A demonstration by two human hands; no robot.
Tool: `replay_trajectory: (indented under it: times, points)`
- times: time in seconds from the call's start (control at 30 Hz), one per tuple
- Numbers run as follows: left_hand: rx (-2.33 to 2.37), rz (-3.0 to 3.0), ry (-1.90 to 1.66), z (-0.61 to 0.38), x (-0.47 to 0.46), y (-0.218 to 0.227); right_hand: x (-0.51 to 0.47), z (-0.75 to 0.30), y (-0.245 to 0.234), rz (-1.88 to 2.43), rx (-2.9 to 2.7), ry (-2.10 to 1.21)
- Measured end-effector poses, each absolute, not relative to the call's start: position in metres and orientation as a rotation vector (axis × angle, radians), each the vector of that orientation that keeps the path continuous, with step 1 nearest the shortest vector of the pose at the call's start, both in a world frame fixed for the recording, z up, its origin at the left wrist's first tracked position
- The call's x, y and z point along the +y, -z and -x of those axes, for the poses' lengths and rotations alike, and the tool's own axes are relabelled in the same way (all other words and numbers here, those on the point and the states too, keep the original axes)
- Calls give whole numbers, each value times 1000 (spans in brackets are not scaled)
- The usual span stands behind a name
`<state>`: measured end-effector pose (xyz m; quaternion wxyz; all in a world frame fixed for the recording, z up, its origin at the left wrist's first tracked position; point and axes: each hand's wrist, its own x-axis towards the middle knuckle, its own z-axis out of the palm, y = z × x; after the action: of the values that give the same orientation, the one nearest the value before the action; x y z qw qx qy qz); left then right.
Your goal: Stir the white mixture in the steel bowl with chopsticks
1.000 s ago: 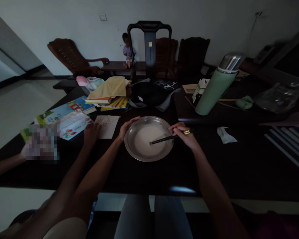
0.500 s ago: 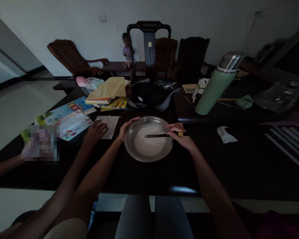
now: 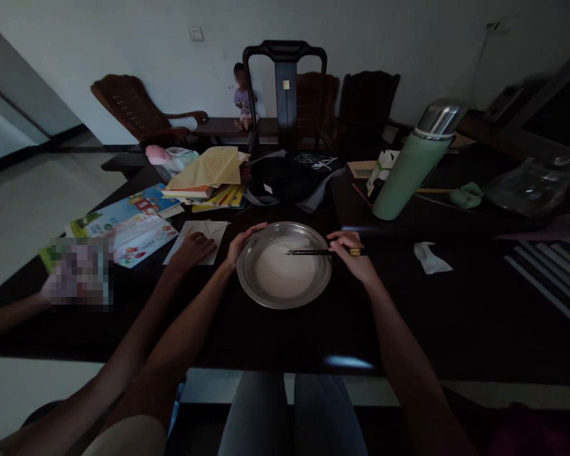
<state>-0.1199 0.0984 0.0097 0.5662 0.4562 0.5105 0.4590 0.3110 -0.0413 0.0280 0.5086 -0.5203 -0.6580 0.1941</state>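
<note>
In front of me on the dark table stands a round metal basin [image 3: 247, 282] with a pale, whitish substance [image 3: 285, 272] in its bottom. My left hand [image 3: 241, 246] grips the basin by its left rim, fingers along the far outer side. In my right hand [image 3: 350, 252], closed at the basin's right rim, is a pair of dark chopsticks [image 3: 308, 253] with gold-coloured bands near the back end. They lie nearly level, tips over the whitish substance. Whether the tips touch it I cannot tell.
A co-worker's hand [image 3: 198, 248] rests on a white paper [image 3: 221, 234] left of the basin. Behind are stacked books [image 3: 209, 180] and a black bag [image 3: 280, 180]. A green thermos [image 3: 411, 171] stands at right, near a crumpled tissue [image 3: 431, 258] and folders [image 3: 551, 272].
My right hand has drawn back to the right, pulling the chopstick tips right and slightly away from me. The co-worker's hand has slid right over the paper. My left hand stays put.
</note>
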Motion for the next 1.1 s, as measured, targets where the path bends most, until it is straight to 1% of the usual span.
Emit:
replay_trajectory:
  times: [0.1, 0.2, 0.3, 0.33, 0.4, 0.53, 0.63, 0.8, 0.9, 1.0, 1.1]
  points:
    - [1189, -1088, -1054, 115, 103, -15, -43, -316, -30, 1201, -1510, -511]
    - [1163, -1131, -1046, 113, 110, -15, -42, -310, -29, 1170, -1630, -594]
    - [1100, -1248, -1120, 118, 116, -4, -41, -306, -26, 1208, -1706, -566]
    - [1082, -1364, -1132, 122, 118, 1, -41, -307, -26, 1223, -1682, -538]
    - [1023, -1786, -1071, 133, 122, 13, -42, -312, -27, 1221, -1596, -497]
    - [726, -2849, -746, 156, 128, 30, -43, -315, -30, 1142, -1570, -559]
    - [613, -3234, -695, 165, 130, 37, -42, -308, -28, 1171, -1670, -582]
    - [686, -3344, -777, 163, 131, 43, -41, -314, -28, 1203, -1557, -490]
    - [693, -3372, -820, 162, 131, 42, -43, -315, -30, 1146, -1549, -570]
    - [677, -3400, -849, 162, 130, 38, -43, -308, -29, 1151, -1692, -620]
    - [674, -3370, -849, 161, 130, 36, -41, -308, -28, 1215, -1683, -516]
